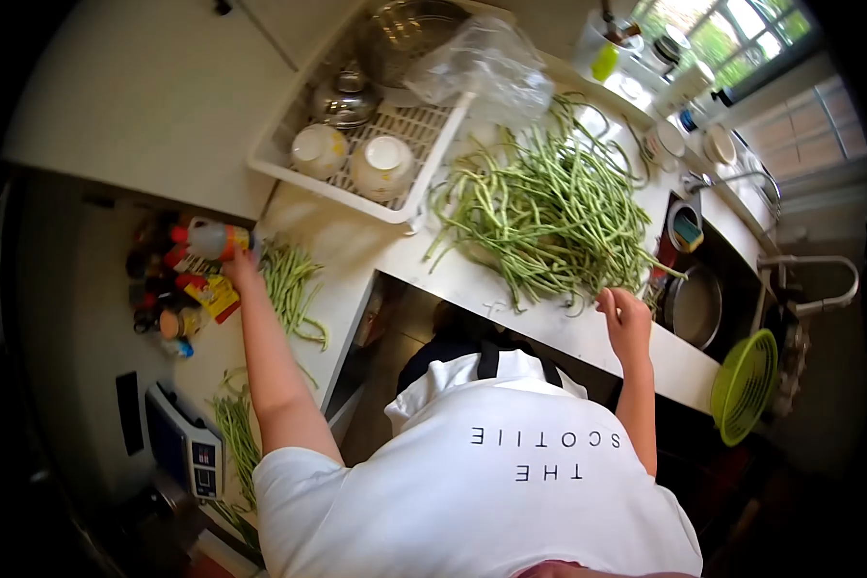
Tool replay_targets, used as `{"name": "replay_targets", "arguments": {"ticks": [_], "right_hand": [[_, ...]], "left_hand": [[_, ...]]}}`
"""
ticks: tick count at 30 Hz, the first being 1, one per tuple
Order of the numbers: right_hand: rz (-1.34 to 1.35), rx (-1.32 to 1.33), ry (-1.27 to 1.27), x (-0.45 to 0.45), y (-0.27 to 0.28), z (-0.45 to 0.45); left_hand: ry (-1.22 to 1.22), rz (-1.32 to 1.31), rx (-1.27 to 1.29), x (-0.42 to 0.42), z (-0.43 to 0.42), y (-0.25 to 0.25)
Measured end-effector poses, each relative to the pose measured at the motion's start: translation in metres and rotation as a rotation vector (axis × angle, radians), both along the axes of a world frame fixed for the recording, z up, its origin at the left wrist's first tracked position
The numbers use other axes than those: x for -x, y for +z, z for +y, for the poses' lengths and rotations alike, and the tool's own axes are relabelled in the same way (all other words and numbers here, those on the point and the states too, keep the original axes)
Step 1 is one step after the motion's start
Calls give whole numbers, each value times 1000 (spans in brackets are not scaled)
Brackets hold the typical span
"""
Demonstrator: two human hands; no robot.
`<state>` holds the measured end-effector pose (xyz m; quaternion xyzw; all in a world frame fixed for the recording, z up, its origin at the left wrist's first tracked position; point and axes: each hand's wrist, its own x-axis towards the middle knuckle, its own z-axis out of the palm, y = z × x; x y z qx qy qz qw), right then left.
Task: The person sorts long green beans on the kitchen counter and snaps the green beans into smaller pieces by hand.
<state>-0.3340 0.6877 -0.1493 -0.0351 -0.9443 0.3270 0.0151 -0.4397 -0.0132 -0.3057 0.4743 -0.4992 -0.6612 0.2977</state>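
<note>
My left hand (241, 265) is at the far left, its fingers closed around the labelled end of a clear bottle (205, 237) with a red cap, among packets and jars. A small pile of green long beans (289, 289) lies beside that forearm. My right hand (625, 316) is over the counter's front edge, fingers curled together, at the lower edge of a large heap of long beans (549, 212). Anything between those fingers is too small to make out.
A white dish rack (419, 193) holds bowls and metal lids, with a plastic bag (486, 72) against it. At the right are the sink (732, 279), a metal pot (694, 306) and a green basket (745, 387). A scale (185, 443) and more beans (236, 424) are lower left.
</note>
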Motion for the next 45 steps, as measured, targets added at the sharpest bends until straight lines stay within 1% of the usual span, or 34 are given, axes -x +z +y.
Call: {"name": "replay_targets", "arguments": {"ticks": [1,3,5,7,8,9,10,11,12,14,15,16,17,18,19,20,22,23,26,28,30,32,36,37,39,40,42,43,45], "right_hand": [[-2,-40,17,-2,-3,0],[-4,-14,-14,-2,-2,-6],[11,41,6,-6,-2,-8],[28,67,-7,-7,-1,-13],[49,91,-7,-10,-1,-12],[24,67,45,-12,-4,-7],[26,64,31,-12,-7,-4],[18,33,67,-13,-10,-2],[12,2,102,-13,-11,-2],[65,12,64,-11,-3,-9],[90,38,52,-10,-3,-9],[115,62,41,-11,-3,-7],[134,80,67,-13,-8,-3],[142,75,56,-14,-9,0],[165,106,54,-14,-9,0],[189,137,52,-13,-8,0],[239,127,43,-15,-6,6],[242,171,0,-17,-7,10],[257,242,-72,-20,-9,28],[246,284,-86,-21,-9,42],[243,319,-93,-18,-12,53],[277,505,-131,-12,-19,64],[369,562,-291,18,5,49],[372,559,-296,20,6,54],[230,389,-117,26,7,61],[228,390,-118,28,7,63],[325,173,31,29,7,66],[321,179,31,29,7,64],[407,70,34,29,9,60]], "left_hand": [[-24,-7,-8,-3,10,5],[9,15,287,-15,39,18],[73,-35,860,-27,104,33],[-242,-1,864,-47,190,48],[-396,57,783,-52,239,55],[-675,5,908,-61,273,61],[-848,83,866,-60,315,80],[-986,110,883,-59,339,73],[-1095,125,857,-55,367,80],[-1182,231,779,-39,415,88],[-1193,324,745,-29,439,91],[-1276,314,843,-18,457,93],[-1291,353,978,-8,476,99],[-1323,365,1035,2,493,101],[-1345,317,1119,8,508,101],[-1363,267,1205,13,519,99],[-1367,243,1253,24,528,92],[-1368,207,1295,29,529,88],[-1412,230,1289,32,526,93],[-1401,289,1280,27,525,112],[-1356,406,1293,21,524,136],[-1362,453,1291,14,526,152],[-1350,541,1305,4,532,175],[-1345,540,1335,2,533,179],[-1334,546,1361,-2,532,183],[-1336,544,1360,-4,531,183],[-1343,527,1357,-6,527,184],[-1347,520,1359,-7,525,184],[-1390,481,1358,-9,522,185]]}}
